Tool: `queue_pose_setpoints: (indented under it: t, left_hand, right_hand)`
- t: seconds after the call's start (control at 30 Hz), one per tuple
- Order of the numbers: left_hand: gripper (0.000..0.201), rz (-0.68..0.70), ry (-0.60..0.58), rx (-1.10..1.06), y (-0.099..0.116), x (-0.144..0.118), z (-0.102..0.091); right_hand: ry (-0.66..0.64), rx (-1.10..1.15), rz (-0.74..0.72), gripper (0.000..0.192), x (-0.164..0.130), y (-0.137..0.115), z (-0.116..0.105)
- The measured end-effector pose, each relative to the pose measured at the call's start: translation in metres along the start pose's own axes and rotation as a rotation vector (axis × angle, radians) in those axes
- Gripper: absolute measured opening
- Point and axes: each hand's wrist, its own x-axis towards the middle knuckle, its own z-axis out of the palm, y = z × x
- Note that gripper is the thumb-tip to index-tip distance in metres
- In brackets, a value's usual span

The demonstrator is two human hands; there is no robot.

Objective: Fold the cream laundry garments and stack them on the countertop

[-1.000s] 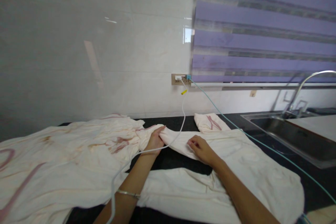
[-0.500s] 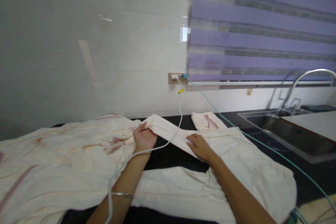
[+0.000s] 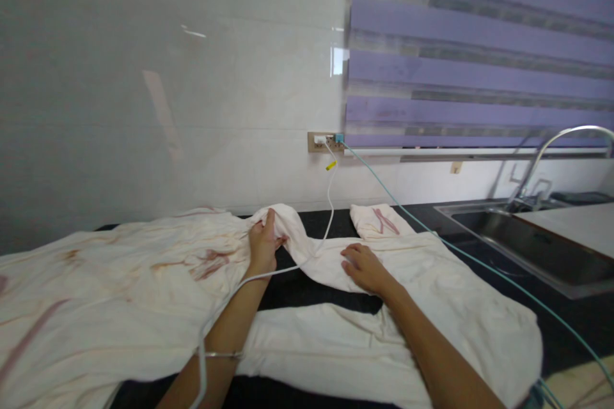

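Right now my left hand (image 3: 263, 244) is pinching the far end of a cream trouser leg (image 3: 307, 246), fingers closed round the bunched cloth w/ the thumb up along it. That end is lifted a bit off the black counter (image 3: 307, 291) and sits against the big cream sheet (image 3: 119, 294) piled on the left. My right hand (image 3: 364, 266) lies flat on the same leg further right, fingers loosely spread, pressing the cloth down, not gripping.

The trousers (image 3: 432, 307) lie spread on the counter in front of me: one leg runs from under my right hand to my left, the other leg lies nearer me, approx. parallel, w/ a strip of bare counter between them. The waist part is to the right.

A white cable (image 3: 330, 204) drops from the wall socket (image 3: 325, 141), crosses the held leg and runs over my left forearm, near a thin bracelet (image 3: 223, 354). A teal cable (image 3: 432, 233) runs from the same socket across the right side of the trousers. A small folded cloth (image 3: 378, 220) w/ pink marks lies just beyond my right hand. Far right is a sink (image 3: 527, 246) w/ a tap (image 3: 556, 150).
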Motion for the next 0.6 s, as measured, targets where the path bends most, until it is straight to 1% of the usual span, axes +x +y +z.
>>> queue_pose_setpoints:
  t: [0.1,0.17,0.27,0.37,0.47,0.53,0.6]
  left_hand:
    - [0.045,0.043,0.061,0.199,-0.008,0.006,-0.008]
    - [0.045,0.082,0.073,0.242,-0.010,0.012,-0.013]
    - [0.040,0.091,0.021,0.176,-0.004,0.022,-0.019]
    - [0.036,0.053,-0.003,-0.003,0.011,0.035,-0.030]
    - [0.027,0.004,0.001,-0.143,0.028,0.050,-0.054]
    - [0.017,-0.061,-0.018,-0.179,0.037,0.057,-0.076]
    - [0.015,-0.126,-0.046,-0.188,0.043,0.061,-0.100]
  right_hand:
    - [-0.005,0.009,0.003,0.035,0.000,-0.001,-0.002]
    - [-0.013,0.013,0.006,0.035,0.000,-0.002,-0.003]
    - [-0.017,0.013,0.006,0.036,-0.001,-0.001,-0.003]
    - [-0.012,0.013,0.005,0.036,0.000,0.001,-0.001]
    - [0.000,0.019,0.003,0.035,0.001,0.002,0.002]
    - [0.022,0.025,0.004,0.035,0.001,0.003,0.004]
    - [0.045,0.035,0.000,0.034,0.001,0.004,0.007]
